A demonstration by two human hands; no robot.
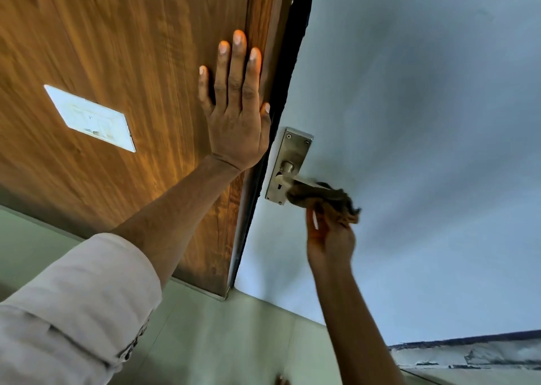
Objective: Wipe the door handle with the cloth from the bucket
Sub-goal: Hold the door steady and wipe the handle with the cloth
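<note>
Indoor doorway of a home or similar building.

Shown by a brown wood-grain door (123, 71) bearing a small white rectangular plate (90, 118), a brushed-metal lever door handle on a screwed backplate (288, 165) by the door's edge, a plain pale blue-grey painted wall (424, 121), and pale green floor tiles (228, 340) below. Not enough to tell which room.

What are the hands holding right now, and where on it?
The right hand grips the brown cloth by its bunched lower end, pressing it on the door handle. The left hand holds nothing, lying flat on the wooden door.
</note>
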